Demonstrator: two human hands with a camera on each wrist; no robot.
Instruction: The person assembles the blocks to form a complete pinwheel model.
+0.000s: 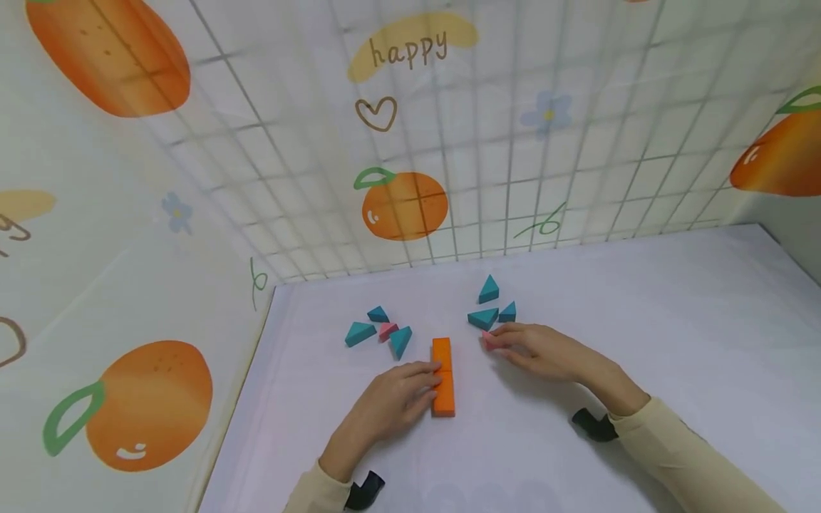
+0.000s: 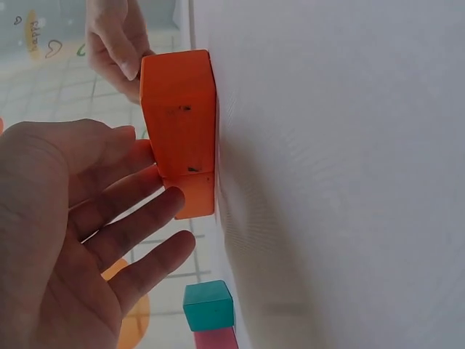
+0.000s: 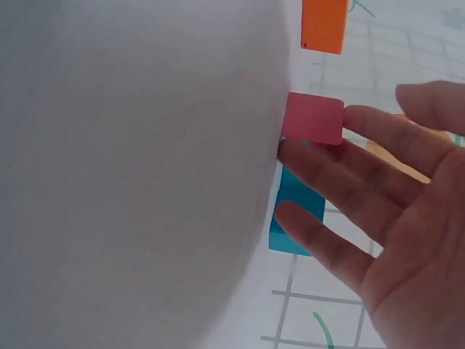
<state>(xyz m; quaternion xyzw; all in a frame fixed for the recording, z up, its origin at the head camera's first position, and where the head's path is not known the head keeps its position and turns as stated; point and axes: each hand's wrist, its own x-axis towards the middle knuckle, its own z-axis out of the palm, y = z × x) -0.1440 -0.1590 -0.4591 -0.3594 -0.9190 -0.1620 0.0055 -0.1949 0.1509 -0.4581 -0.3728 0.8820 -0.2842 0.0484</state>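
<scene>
And here we are, both hands at work and well apart! The left hand [image 1: 391,402] has its fingers loosely spread, tips against the near side of two orange blocks [image 1: 443,394], which lie end to end on the tabletop [image 1: 641,299] between the hands. No clamp there, just a light touch. Over to the right hand [image 1: 545,353]: fingers extended, tips on a small pink block [image 1: 489,341], the thumb standing off it in the right wrist view, so that's contact and not a closed grip.

Just beyond those right fingertips sit three teal blocks [image 1: 483,318], and ahead of the left hand there's a matching bunch, three more teal blocks [image 1: 360,333] around a second pink block [image 1: 388,331].

How do they handle? They look light, stiff and hard to break, with smooth painted faces that could slip a little. For the orange pair, the long sides seem the place to hold, near the seam, since they look like separate pieces that could slide apart. The pink one is tiny: thumb and forefinger on opposite faces, gently does it
</scene>
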